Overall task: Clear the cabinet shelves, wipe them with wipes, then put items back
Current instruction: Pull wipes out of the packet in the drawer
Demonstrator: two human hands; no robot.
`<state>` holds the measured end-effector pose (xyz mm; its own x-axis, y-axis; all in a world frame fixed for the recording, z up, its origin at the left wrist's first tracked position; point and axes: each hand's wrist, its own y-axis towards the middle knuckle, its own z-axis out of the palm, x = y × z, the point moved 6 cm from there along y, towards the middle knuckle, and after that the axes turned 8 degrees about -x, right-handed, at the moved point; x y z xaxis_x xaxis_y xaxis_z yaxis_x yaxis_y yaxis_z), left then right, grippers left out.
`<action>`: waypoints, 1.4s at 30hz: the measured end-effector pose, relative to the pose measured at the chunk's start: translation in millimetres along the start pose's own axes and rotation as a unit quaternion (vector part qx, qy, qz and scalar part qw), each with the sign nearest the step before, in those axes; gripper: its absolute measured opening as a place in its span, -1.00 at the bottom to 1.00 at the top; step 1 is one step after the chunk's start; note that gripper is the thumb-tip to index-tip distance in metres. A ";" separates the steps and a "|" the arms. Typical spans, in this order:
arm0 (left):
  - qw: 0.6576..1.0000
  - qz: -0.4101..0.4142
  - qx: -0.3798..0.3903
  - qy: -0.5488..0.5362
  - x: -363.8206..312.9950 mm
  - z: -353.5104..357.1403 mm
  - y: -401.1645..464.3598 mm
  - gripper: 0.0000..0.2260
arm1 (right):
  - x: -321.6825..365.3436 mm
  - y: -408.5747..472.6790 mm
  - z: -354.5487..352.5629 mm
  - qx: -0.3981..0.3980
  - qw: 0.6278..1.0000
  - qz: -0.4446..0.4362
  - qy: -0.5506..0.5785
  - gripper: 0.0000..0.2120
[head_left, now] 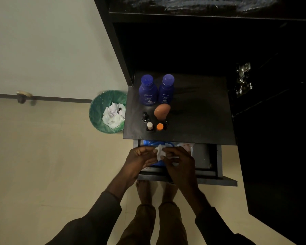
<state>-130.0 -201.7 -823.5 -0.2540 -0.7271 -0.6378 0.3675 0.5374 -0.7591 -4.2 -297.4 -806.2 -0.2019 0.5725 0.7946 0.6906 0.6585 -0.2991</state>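
Wipe: you pinch this crumpled white sheet between both hands, left hand and right hand curled onto it, over the open drawer just below the black cabinet shelf. A blue wipes pack lies in the drawer under your hands. On the shelf stand two blue Nivea bottles, an orange makeup sponge and small dropper bottles. Left of the shelf, on the beige tile floor, sits a green-lined waste bin holding used wipes, near the pale wall.
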 end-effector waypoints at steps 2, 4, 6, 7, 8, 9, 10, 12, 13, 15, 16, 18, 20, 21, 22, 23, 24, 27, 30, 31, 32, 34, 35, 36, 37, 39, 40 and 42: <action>0.999 0.027 0.003 0.026 -1.0 -0.3 -1.2 -0.79 | 6.6 -0.6 -0.4 0.008 1.000 -0.002 0.023 -0.68; 0.997 0.050 0.015 0.048 -3.7 1.5 -2.5 -0.81 | 11.5 -1.8 -2.1 0.003 0.999 -0.006 0.038 -0.62; 0.996 0.062 0.029 0.063 -5.2 4.3 -4.2 -0.84 | 12.0 -3.1 -3.8 -0.005 0.999 -0.010 0.032 -0.59; 0.995 0.063 0.034 0.065 -5.5 5.2 -5.1 -0.85 | 11.0 -3.3 -4.2 -0.009 0.999 -0.015 0.027 -0.60; 0.995 0.062 0.038 0.063 -5.8 6.0 -6.0 -0.87 | 10.0 -3.7 -4.6 -0.010 0.999 -0.021 0.022 -0.61; 0.996 0.058 0.041 0.061 -5.9 6.5 -6.9 -0.88 | 8.8 -3.7 -5.0 -0.013 0.999 -0.026 0.018 -0.63; 0.996 0.054 0.042 0.058 -5.6 6.4 -7.1 -0.88 | 7.4 -3.9 -5.5 -0.016 0.999 -0.029 0.013 -0.65; 0.996 0.048 0.045 0.053 -3.8 6.1 -5.8 -0.88 | 7.3 -3.9 -7.2 -0.024 0.999 -0.042 0.008 -0.69; 0.997 0.044 0.047 0.048 -3.1 6.0 -5.2 -0.87 | 7.8 -4.0 -7.8 -0.027 0.998 -0.052 0.008 -0.72; 0.998 0.033 0.050 0.036 -2.0 6.0 -4.9 -0.86 | 6.6 -4.6 -7.7 -0.032 0.997 -0.065 0.004 -0.78; 0.998 0.030 0.053 0.034 -1.9 6.4 -5.5 -0.86 | 4.9 -4.8 -7.5 -0.033 0.997 -0.063 -0.002 -0.79; 0.997 0.027 0.062 0.031 -1.9 7.6 -6.4 -0.87 | 0.9 -4.3 -6.8 -0.030 0.998 -0.051 -0.008 -0.78; 0.998 0.018 0.065 0.019 -2.1 8.3 -6.3 -0.87 | 1.2 -4.2 -7.3 -0.026 0.998 -0.053 -0.004 -0.80; 0.998 0.012 0.065 0.011 -2.6 9.1 -6.6 -0.86 | 2.7 -4.5 -8.2 -0.027 0.998 -0.060 0.001 -0.81; 0.998 0.008 0.063 0.005 -3.2 9.7 -6.8 -0.82 | 4.4 -5.2 -9.2 -0.026 0.997 -0.065 0.007 -0.81; 0.998 0.004 0.059 0.003 -4.4 10.9 -7.8 -0.76 | 5.1 -5.9 -9.3 -0.023 0.997 -0.069 0.008 -0.79; 0.999 0.007 0.050 0.012 -6.0 11.4 -8.7 -0.73 | 5.6 -6.8 -8.7 -0.019 0.997 -0.073 0.003 -0.79; 0.992 0.064 0.003 0.109 -12.4 10.6 -6.5 -0.78 | 4.6 -9.4 -4.1 -0.012 0.996 -0.084 -0.024 -0.80; 0.973 0.116 -0.019 0.201 -16.0 8.7 -1.3 -0.86 | 4.0 -11.2 0.8 -0.005 0.995 -0.091 -0.034 -0.81; 0.972 0.120 -0.021 0.203 -16.6 7.7 -0.9 -0.88 | 4.2 -11.4 1.0 -0.005 0.996 -0.086 -0.031 -0.82; 0.973 0.118 -0.016 0.197 -16.3 6.5 -0.9 -0.89 | 5.2 -11.5 0.4 -0.007 0.996 -0.079 -0.026 -0.84; 0.978 0.110 0.004 0.178 -15.7 5.3 -2.1 -0.86 | 6.3 -11.3 -1.2 -0.016 0.998 -0.067 -0.011 -0.85; 0.979 0.105 0.011 0.176 -15.5 4.5 -2.4 -0.85 | 6.8 -11.1 -2.4 -0.021 0.998 -0.058 -0.003 -0.83; 0.980 0.097 0.016 0.173 -14.5 3.5 -2.4 -0.84 | 7.3 -10.6 -3.6 -0.022 0.999 -0.044 0.006 -0.82; 0.982 0.086 0.020 0.169 -13.8 3.5 -2.1 -0.84 | 7.4 -10.1 -4.2 -0.018 0.999 -0.028 0.013 -0.81; 0.982 0.071 0.023 0.172 -12.5 3.6 -1.5 -0.84 | 7.1 -9.6 -3.0 0.002 1.000 0.001 0.023 -0.74; 0.980 0.069 0.024 0.183 -11.3 3.4 -0.8 -0.83 | 7.2 -9.9 -2.5 0.010 0.999 0.008 0.031 -0.67; 0.976 0.070 0.028 0.203 -9.1 4.5 0.0 -0.82 | 9.6 -11.3 -2.4 0.014 0.999 0.004 0.033 -0.57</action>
<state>-123.7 -197.0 -817.1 -0.5267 -0.4130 -0.7430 0.4692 0.5876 -0.6593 -12.3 -300.5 -794.0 -0.1495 0.5445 0.8253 0.6717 0.6685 -0.3194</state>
